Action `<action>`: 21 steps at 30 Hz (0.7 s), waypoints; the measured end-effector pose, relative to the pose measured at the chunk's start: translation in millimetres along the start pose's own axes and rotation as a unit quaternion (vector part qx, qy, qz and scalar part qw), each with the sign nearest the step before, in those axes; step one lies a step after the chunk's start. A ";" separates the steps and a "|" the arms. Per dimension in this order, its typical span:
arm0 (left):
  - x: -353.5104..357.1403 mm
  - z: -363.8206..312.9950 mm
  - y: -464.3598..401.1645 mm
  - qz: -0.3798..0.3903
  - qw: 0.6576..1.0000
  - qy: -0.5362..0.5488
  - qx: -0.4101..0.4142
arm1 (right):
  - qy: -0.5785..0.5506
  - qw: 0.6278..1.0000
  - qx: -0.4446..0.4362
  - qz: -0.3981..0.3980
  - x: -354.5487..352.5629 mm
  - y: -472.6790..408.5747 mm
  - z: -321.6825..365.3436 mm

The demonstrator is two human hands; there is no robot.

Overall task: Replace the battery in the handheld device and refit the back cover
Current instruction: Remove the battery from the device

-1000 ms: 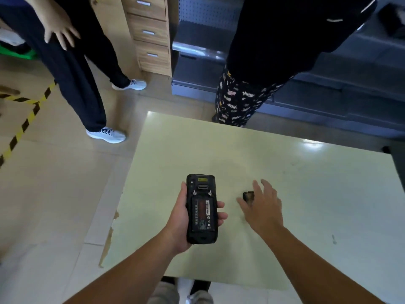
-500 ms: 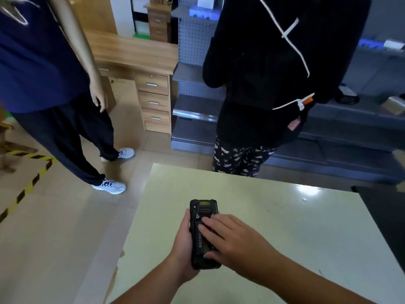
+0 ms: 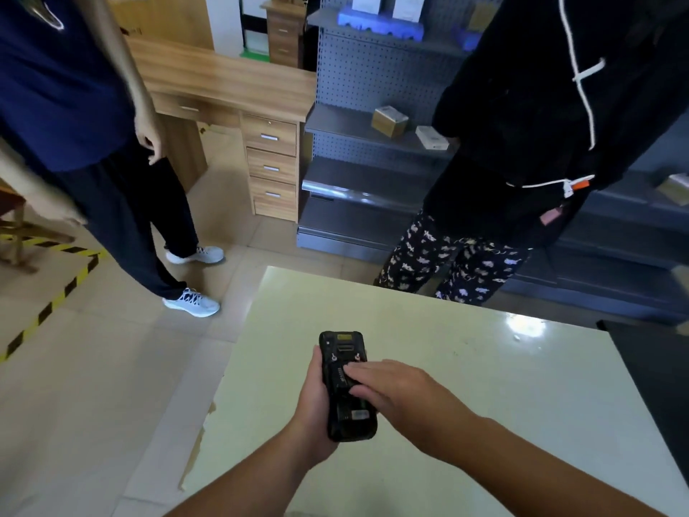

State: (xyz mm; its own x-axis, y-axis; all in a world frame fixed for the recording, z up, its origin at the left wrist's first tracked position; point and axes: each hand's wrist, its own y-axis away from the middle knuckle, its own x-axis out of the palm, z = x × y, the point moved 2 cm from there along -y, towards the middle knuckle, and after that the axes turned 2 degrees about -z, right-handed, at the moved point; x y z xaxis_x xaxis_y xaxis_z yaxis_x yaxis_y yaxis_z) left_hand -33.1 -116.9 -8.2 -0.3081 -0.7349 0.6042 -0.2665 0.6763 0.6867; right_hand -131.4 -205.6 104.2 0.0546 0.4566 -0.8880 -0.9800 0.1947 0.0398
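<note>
So the person's got the black handheld device (image 3: 345, 386) cradled in the left hand (image 3: 315, 408), back side facing up, held over the near-left part of the pale green table (image 3: 484, 386), closer to the left edge than the right. The left hand's fingers are wrapped round the sides of it, thumb along the left edge, the other fingertips mostly hidden behind the body.

The right hand (image 3: 402, 395) comes in from the right and lies flat across the middle of the device's back, fingers (image 3: 358, 371) together and pressed down onto the open battery bay. Whether there's a battery or a cover under those fingers is hard to say, they hide that bit. Below the fingers a strip with a small white label (image 3: 358, 414) shows, and above them the top end with a yellowish window (image 3: 343, 336).

Past the far edge of the table two people stand: one in a navy top and white sneakers (image 3: 192, 302) on the left, one in a black jacket and patterned trousers (image 3: 447, 263) on the right. Behind them are a wooden desk with drawers (image 3: 270, 166) and a grey pegboard shelf unit (image 3: 365, 128) with small boxes on it.
</note>
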 end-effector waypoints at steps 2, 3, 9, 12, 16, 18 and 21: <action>-1.7 -0.9 -1.3 -0.002 1.000 -0.019 0.003 | -0.089 0.993 0.079 -0.004 0.0 -4.1 5.3; -2.3 -1.1 -2.3 0.001 1.000 -0.027 0.002 | -0.116 0.987 0.114 -0.005 1.0 -5.3 7.3; 2.3 -3.4 -3.8 -0.004 0.997 -0.072 0.018 | -0.225 0.926 0.302 -0.044 10.7 -10.9 16.0; 3.4 -0.7 -4.3 0.004 0.997 -0.081 0.012 | -0.185 0.932 0.309 -0.035 13.0 -16.1 17.7; -10.1 4.7 -14.2 0.000 0.991 -0.135 0.002 | -0.093 0.944 0.317 -0.005 13.3 -15.9 26.7; -23.6 8.4 -24.5 -0.046 0.981 -0.189 0.022 | -0.003 0.957 0.290 0.002 13.5 -13.0 29.0; -51.6 17.3 -50.2 -0.197 0.930 -0.296 0.094 | 0.048 0.957 0.285 0.008 18.2 -9.3 24.8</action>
State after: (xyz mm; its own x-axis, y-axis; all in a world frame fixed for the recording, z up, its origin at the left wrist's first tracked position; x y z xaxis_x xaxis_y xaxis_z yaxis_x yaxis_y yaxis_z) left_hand -19.6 -112.1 -80.9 -0.5859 -0.8091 -0.0460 -0.6036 0.3979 0.6909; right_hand -116.6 -177.6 99.0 -0.0043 0.3866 -0.9222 -0.7149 0.6436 0.2731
